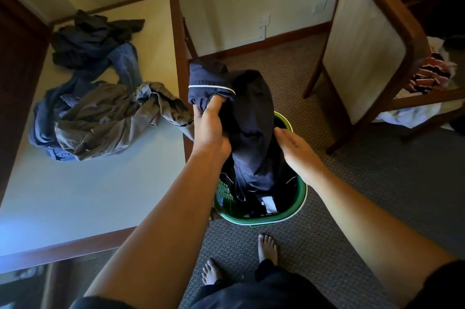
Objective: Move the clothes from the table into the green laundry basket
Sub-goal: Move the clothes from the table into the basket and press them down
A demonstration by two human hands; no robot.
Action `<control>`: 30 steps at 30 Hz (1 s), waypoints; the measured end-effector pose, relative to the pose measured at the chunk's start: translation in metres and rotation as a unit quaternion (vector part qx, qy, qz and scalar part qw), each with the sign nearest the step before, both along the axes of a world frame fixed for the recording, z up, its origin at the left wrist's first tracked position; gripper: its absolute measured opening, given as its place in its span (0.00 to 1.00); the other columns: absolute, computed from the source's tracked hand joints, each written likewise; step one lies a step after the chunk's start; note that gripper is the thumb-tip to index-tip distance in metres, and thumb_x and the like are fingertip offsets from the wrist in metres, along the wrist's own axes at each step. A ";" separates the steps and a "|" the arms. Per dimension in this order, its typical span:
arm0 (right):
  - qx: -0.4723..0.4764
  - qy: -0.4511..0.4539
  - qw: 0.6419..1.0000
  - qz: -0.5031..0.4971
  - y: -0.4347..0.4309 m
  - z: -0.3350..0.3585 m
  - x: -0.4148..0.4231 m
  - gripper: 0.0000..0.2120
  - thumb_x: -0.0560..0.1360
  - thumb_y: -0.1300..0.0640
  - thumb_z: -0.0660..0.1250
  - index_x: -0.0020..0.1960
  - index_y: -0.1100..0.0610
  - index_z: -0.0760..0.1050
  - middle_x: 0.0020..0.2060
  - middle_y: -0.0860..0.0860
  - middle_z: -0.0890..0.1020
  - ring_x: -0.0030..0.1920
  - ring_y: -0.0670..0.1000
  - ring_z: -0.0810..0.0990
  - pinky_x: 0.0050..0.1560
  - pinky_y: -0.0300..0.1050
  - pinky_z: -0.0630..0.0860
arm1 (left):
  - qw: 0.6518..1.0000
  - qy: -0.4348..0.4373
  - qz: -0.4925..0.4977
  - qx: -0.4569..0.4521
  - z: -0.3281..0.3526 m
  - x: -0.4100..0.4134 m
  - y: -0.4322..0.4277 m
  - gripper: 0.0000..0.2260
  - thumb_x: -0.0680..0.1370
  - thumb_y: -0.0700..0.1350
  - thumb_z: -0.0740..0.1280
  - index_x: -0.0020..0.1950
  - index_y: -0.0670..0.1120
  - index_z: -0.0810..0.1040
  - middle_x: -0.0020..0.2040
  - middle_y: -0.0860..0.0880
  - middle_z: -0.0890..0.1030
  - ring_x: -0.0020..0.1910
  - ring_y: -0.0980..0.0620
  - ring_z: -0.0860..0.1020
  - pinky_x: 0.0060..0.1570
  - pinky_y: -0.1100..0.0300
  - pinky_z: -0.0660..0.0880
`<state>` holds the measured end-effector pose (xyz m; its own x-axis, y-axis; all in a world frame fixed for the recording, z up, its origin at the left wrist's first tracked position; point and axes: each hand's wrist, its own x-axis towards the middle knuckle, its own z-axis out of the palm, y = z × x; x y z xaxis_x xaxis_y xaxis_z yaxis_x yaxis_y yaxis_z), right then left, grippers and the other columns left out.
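Observation:
A dark navy garment (251, 117) with a thin white stripe hangs over the green laundry basket (300, 204) on the floor, its lower end inside the basket. My left hand (210, 127) grips its upper bunched part. My right hand (297, 150) rests flat against the garment's right side, fingers apart. On the table (100, 188) to the left lie a grey-brown garment (110, 117), blue jeans (125, 62) and a dark pile (88, 37) at the back.
A wooden chair (364, 39) stands to the right of the basket, with striped and white clothes (430, 77) on its seat. My bare feet (266, 248) stand on the carpet just in front of the basket. The table's wooden edge runs close to the basket's left.

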<state>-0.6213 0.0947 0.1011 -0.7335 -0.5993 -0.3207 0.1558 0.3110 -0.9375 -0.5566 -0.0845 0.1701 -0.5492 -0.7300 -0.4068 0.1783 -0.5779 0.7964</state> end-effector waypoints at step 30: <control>0.120 0.161 0.966 0.161 -0.061 -0.008 0.045 0.25 0.85 0.54 0.61 0.81 0.55 0.63 0.79 0.51 0.68 0.79 0.49 0.66 0.73 0.35 0.61 | 0.875 -0.344 -0.249 -0.231 -0.067 0.086 -0.017 0.21 0.85 0.40 0.62 0.79 0.48 0.71 0.73 0.48 0.78 0.73 0.49 0.75 0.73 0.49 0.72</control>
<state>-0.5765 0.0332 0.0928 -0.6057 -0.7500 -0.2657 -0.2736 0.5099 -0.8156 -0.4702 -0.1011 0.1027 -0.5871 -0.6431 -0.4917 -0.6186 -0.0353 0.7849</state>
